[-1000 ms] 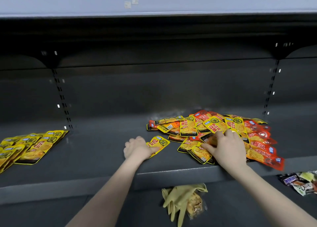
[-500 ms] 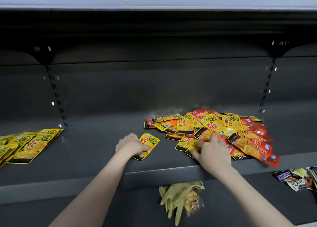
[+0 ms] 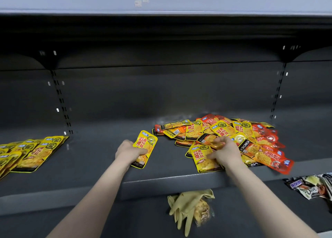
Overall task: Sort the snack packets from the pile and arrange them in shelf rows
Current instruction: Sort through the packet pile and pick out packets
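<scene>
A mixed pile of yellow and red snack packets [image 3: 233,135] lies on the right half of the dark grey shelf [image 3: 100,167]. My left hand [image 3: 128,150] grips one yellow packet [image 3: 145,148] by its lower edge, left of the pile. My right hand [image 3: 224,151] rests on the pile's near edge, fingers curled around a yellow packet [image 3: 203,157] there. A row of overlapping yellow packets [image 3: 28,151] lies at the shelf's far left.
A shelf board [image 3: 161,2] hangs close overhead. On the lower shelf lie yellow rubber gloves [image 3: 186,207] over a clear snack bag, and chocolate bar packs [image 3: 309,185] at the right. Slotted uprights [image 3: 62,103] stand on the back wall.
My left hand has lifted its yellow packet and turned it upright, face towards me. My right hand has shifted over the pile's near edge and closed on a yellow packet there.
</scene>
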### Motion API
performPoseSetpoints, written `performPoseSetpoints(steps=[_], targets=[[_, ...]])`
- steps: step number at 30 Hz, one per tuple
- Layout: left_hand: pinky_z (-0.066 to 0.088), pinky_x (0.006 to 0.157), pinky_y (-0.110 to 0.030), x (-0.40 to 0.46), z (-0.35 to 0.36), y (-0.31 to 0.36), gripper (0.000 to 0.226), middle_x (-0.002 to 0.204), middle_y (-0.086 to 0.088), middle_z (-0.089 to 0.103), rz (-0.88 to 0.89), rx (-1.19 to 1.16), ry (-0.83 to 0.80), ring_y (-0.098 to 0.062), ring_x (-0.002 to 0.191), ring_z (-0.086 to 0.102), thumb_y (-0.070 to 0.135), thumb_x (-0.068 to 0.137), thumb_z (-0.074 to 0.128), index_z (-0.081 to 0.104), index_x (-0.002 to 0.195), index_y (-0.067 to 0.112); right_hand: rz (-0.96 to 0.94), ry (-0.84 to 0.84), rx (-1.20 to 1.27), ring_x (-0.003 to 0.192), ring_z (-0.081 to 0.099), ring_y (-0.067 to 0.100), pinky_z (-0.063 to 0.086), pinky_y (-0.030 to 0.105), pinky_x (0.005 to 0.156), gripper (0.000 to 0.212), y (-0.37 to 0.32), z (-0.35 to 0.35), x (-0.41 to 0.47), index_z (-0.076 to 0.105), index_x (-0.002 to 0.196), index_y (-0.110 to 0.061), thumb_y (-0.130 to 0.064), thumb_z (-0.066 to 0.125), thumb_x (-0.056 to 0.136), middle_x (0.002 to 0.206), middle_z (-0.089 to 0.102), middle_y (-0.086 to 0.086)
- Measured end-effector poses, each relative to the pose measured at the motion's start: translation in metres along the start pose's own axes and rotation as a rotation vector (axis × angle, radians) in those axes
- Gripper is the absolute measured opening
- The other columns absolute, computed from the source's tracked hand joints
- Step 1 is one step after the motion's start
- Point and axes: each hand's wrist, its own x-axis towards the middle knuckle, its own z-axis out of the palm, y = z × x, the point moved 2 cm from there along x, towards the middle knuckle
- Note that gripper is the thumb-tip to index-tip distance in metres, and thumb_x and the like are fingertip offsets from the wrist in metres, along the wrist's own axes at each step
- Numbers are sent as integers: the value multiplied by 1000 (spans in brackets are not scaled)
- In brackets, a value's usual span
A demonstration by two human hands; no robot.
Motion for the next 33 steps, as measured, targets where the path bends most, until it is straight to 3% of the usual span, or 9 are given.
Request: performPoseSetpoints(steps=[3, 6, 11, 16, 19, 24, 28, 31, 33], targets=[[54, 87, -43, 4, -2, -6, 50, 89, -9, 71, 4, -94, -29, -28, 85, 67, 32, 41, 75, 61, 84, 13, 11, -51, -135, 99, 57, 28, 45, 33, 80, 62, -5, 1, 1, 50, 118, -9, -9, 83, 65, 116, 58, 10], [53, 89, -45, 6, -2, -8, 46, 93, -5, 70, 27, -139, -66, -27, 87, 68, 20, 55, 84, 59, 94, 20, -53, -105, -405, 117, 53, 29, 43, 34, 89, 73, -17, 8, -5, 47, 126, -10, -31, 84, 66, 124, 57, 9], [53, 85, -40, 7, -9, -9, 25, 89, -10, 68, 39, -200, -71, -29, 84, 65, 6, 72, 78, 57, 82, 16, -50, -242, -440, 98, 63, 28, 52, 40, 87, 65, -25, 24, -8, 54, 120, -1, -24, 84, 67, 114, 62, 12], [47, 66, -27, 7, -21, -12, 19, 75, -6, 64, 28, -186, -96, -19, 67, 60, 2, 77, 73, 57, 76, 11, -35, -366, -256, 90, 56, 21, 47, 28, 80, 42, -30, 24, -5, 61, 102, -3, -9, 83, 67, 92, 61, 4], [46, 60, -25, 5, -26, -13, 19, 77, -6, 64, 28, -196, -125, -18, 67, 60, 1, 77, 72, 56, 80, 10, -74, -358, -163, 85, 51, 19, 39, 25, 66, 39, -35, 28, -1, 54, 92, -11, -7, 83, 67, 84, 53, -1], [49, 62, -27, 4, -35, -18, 30, 86, -10, 67, 24, -250, -135, -20, 69, 63, -1, 76, 71, 58, 102, 5, -105, -328, 67, 62, 48, 12, 39, 22, 52, 42, -43, 40, 0, 55, 103, -8, -3, 81, 69, 71, 47, -1], [51, 67, -28, -3, -44, -21, 36, 90, -10, 68, 43, -311, -118, -20, 71, 64, -2, 77, 70, 58, 110, 6, -133, -334, 195, 57, 47, 13, 39, 20, 47, 20, -46, 54, -1, 56, 70, -5, 1, 75, 75, 69, 53, 7], [51, 66, -27, -11, -55, -25, 35, 90, -7, 67, 86, -375, -44, -18, 71, 63, -1, 78, 69, 57, 111, 5, -141, -365, 261, 61, 57, 16, 48, 17, 51, 14, -49, 76, 0, 59, 76, -3, 2, 72, 77, 82, 64, 15], [51, 68, -27, -15, -65, -28, 32, 91, -7, 68, 96, -407, -11, -17, 71, 64, 2, 80, 69, 58, 110, 5, -129, -379, 308, 70, 62, 23, 54, 27, 65, 11, -54, 92, 0, 63, 83, 3, 3, 71, 77, 94, 67, 21]])
